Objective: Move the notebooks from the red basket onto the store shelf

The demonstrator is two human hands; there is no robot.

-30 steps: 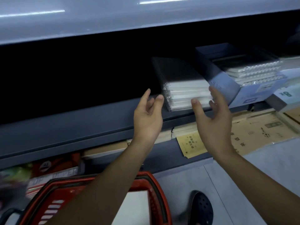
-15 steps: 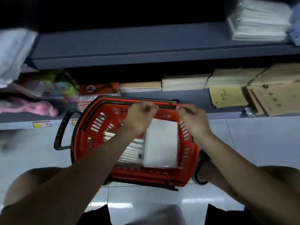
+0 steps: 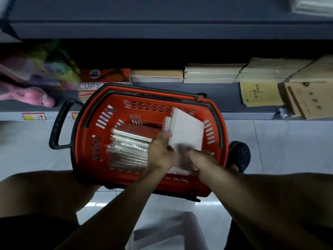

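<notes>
The red basket (image 3: 86,134) stands on the floor in front of me, below the grey store shelf (image 3: 162,27). Both hands are inside it on a white spiral notebook (image 3: 187,130), which is tilted up at its far end. My left hand (image 3: 160,152) grips its near left edge. My right hand (image 3: 201,159) grips its near right corner; motion blur hides the fingers. A second spiral edge shows just behind the lifted notebook. Plastic-wrapped notebooks (image 3: 128,148) lie in the basket's left half.
The lower shelf holds brown paper pads (image 3: 261,92), stacked books (image 3: 210,73), a copy-paper pack (image 3: 105,76) and pink goods (image 3: 28,96). A wrapped stack (image 3: 310,4) sits on the upper shelf at top right. My shoe (image 3: 240,156) is right of the basket. Both knees flank it.
My hands came down from the upper shelf into the basket, and the view tilted downward. They have taken hold of a white spiral notebook and tilted it up.
</notes>
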